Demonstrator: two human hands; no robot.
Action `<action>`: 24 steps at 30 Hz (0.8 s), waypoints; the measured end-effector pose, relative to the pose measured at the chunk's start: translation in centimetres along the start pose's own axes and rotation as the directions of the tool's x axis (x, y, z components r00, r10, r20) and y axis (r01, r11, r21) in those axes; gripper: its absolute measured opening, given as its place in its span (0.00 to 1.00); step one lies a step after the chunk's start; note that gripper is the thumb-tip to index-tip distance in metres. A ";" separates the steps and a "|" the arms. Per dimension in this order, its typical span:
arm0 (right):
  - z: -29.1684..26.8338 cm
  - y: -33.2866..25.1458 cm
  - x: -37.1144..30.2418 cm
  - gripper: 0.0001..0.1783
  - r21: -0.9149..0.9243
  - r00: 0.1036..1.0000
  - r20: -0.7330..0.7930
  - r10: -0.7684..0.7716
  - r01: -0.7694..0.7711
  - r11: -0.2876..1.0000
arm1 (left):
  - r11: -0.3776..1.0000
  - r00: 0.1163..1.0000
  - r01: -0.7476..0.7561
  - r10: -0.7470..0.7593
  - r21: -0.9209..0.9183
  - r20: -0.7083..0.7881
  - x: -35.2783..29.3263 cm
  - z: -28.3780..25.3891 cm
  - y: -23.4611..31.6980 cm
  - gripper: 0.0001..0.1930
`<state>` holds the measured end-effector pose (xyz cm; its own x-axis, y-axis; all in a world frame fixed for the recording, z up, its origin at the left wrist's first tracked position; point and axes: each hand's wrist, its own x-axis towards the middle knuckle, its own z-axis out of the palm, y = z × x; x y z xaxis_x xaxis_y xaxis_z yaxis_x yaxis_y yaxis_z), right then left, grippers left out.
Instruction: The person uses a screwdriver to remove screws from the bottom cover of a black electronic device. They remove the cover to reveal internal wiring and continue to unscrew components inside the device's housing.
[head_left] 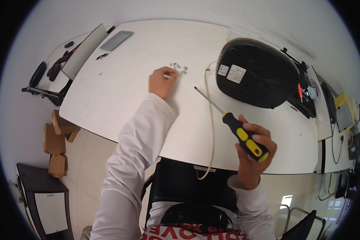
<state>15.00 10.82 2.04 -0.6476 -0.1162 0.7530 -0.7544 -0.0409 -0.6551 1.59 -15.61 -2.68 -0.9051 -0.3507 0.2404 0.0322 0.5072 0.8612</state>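
Look at the black casing (264, 82): two pale labels side by side, a larger one (236, 74) and a smaller one (223, 70), both carrying dark print too tiny to make out. And down at the lower edge, bold red capitals (188, 233) stretch across the white shirt (157, 214), partly cut off.

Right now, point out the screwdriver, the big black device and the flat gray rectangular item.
Screwdriver (239, 131), head view: on its black-and-yellow handle.
Black device (259, 76), head view: middle of its black face.
Gray rectangular item (117, 41), head view: centre of its flat surface.
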 end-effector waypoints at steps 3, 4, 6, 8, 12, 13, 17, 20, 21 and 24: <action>-2.1 -1.0 -1.5 0.24 -0.005 0.988 -0.153 0.010 -0.011 1.000 | 0.902 0.998 -0.007 0.035 0.432 -0.057 0.7 0.0 0.2 0.06; -2.9 -1.3 -1.9 0.24 -0.022 0.980 -0.198 -0.002 -0.003 1.000 | 0.884 0.998 0.028 0.001 0.467 -0.063 0.8 0.0 0.9 0.07; -4.7 -1.8 -2.9 0.23 -0.057 0.953 -0.299 -0.039 0.023 0.998 | 0.874 0.997 0.052 -0.021 0.483 -0.069 0.8 0.1 1.1 0.08; -6.6 -2.6 -3.9 0.24 -0.082 0.913 -0.407 -0.020 -0.014 0.997 | 0.879 0.996 0.046 -0.006 0.475 -0.084 0.8 0.1 0.9 0.09; -9.2 -3.3 -4.6 0.29 -0.106 0.764 -0.642 0.067 -0.174 0.979 | 0.967 0.995 -0.019 0.044 0.253 -0.095 -0.2 0.1 1.9 0.12; -9.5 -3.5 -4.5 0.29 -0.079 0.715 -0.690 0.113 -0.229 0.970 | 0.988 0.995 -0.038 0.051 0.149 -0.087 -0.6 0.3 2.5 0.13; -11.1 -3.0 -4.7 0.25 -0.017 0.616 -0.774 0.145 -0.249 0.968 | 0.576 0.808 0.514 -0.077 -0.635 0.584 -5.2 2.1 8.5 0.13; -11.4 -2.9 -4.8 0.23 -0.036 0.591 -0.800 0.105 -0.221 0.975 | 0.138 0.468 0.877 -0.022 -0.461 0.884 -8.6 6.4 11.5 0.13; -11.6 -2.9 -4.7 0.23 -0.042 0.576 -0.813 0.086 -0.206 0.978 | 0.155 0.431 0.895 -0.054 -0.419 0.901 -9.6 7.6 12.6 0.15; -12.7 -2.9 -4.9 0.23 0.050 0.580 -0.805 0.128 -0.148 0.988 | 0.069 0.491 0.871 -0.172 -0.487 0.854 -10.1 10.8 13.3 0.17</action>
<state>19.00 24.08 0.96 -0.5578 0.7261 0.4020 -0.6439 -0.0729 -0.7617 6.55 3.18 1.51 -0.8123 0.4129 -0.4119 -0.5792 -0.6538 0.4869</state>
